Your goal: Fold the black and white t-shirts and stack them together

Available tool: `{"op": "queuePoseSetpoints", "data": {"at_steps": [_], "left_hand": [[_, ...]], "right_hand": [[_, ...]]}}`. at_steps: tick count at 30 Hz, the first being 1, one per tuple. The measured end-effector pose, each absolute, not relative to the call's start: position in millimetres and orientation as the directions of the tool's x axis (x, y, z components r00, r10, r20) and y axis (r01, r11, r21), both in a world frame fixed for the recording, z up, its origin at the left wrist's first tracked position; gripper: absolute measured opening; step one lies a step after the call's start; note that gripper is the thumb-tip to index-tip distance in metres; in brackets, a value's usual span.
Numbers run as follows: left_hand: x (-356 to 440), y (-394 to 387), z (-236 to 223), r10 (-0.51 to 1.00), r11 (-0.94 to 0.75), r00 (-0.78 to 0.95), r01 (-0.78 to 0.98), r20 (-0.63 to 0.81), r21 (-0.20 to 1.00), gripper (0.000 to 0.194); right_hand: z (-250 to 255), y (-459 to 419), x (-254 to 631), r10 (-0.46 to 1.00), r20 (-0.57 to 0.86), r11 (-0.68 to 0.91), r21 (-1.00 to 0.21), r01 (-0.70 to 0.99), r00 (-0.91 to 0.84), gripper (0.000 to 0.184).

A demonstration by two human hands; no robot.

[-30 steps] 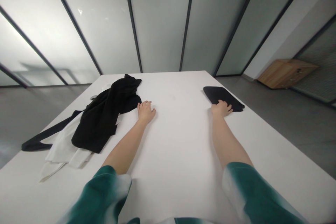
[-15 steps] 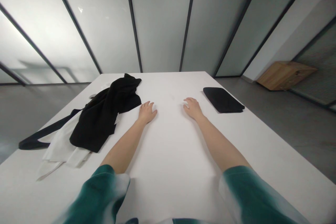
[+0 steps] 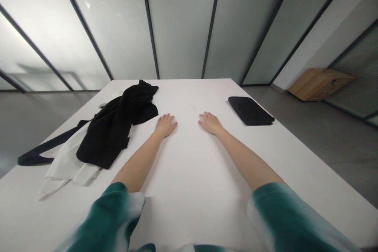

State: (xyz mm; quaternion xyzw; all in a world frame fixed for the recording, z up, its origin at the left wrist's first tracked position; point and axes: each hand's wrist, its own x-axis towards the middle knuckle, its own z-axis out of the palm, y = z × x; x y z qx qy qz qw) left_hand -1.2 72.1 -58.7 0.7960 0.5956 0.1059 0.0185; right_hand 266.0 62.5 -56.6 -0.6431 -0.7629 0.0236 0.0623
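My left hand point(image 3: 165, 125) rests palm down on the white table point(image 3: 189, 173), fingers apart, with nothing in it. Just to its left lies a rumpled black garment point(image 3: 118, 126), spread over a white garment point(image 3: 66, 161). My right hand point(image 3: 210, 122) is also flat on the tabletop, fingers spread and holding nothing. Farther right of it sits a folded black cloth point(image 3: 250, 111), apart from the hand. A dark navy strip of fabric point(image 3: 50, 147) sticks out from the pile toward the table's left edge.
Frosted glass panels point(image 3: 180, 23) with dark frames stand behind the table's far edge. On the grey floor at the right is a wooden cabinet point(image 3: 319, 84). The table's right edge runs diagonally past the folded cloth.
My right hand has shifted a little to the left and lies flatter on the table. My left hand has stayed almost in place. The garments have not moved on the table.
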Motion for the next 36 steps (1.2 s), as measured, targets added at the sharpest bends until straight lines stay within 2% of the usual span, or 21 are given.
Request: {"op": "queuePoseSetpoints", "data": {"at_steps": [8,15,20,27,32,36], "left_hand": [[-2,71,-56,0.954,-0.285,0.264,0.946,0.145,0.157,0.050],[-1,71,-55,0.958,-0.264,0.231,0.942,0.169,0.207,0.049],[-6,78,-51,0.953,-0.097,0.001,0.948,0.303,0.302,0.052],[-59,94,-17,0.809,0.028,-0.320,0.859,0.493,0.512,0.058],[-104,89,3,0.764,0.090,-0.378,0.865,0.522,0.494,0.052],[-123,82,1,0.769,0.223,-0.450,0.854,0.453,0.470,0.060]], "right_hand": [[-58,61,267,0.981,0.100,0.179,-0.139,0.974,-0.166,0.052],[-56,61,274,0.971,0.175,0.196,-0.205,0.959,-0.161,0.038],[-54,60,278,0.969,0.221,0.173,-0.269,0.948,-0.114,0.036],[-54,61,279,0.969,0.213,0.183,-0.267,0.946,-0.127,0.035],[-52,61,277,0.970,0.199,0.189,-0.270,0.944,-0.137,0.035],[-51,60,277,0.971,0.198,0.185,-0.263,0.947,-0.134,0.034]]}}
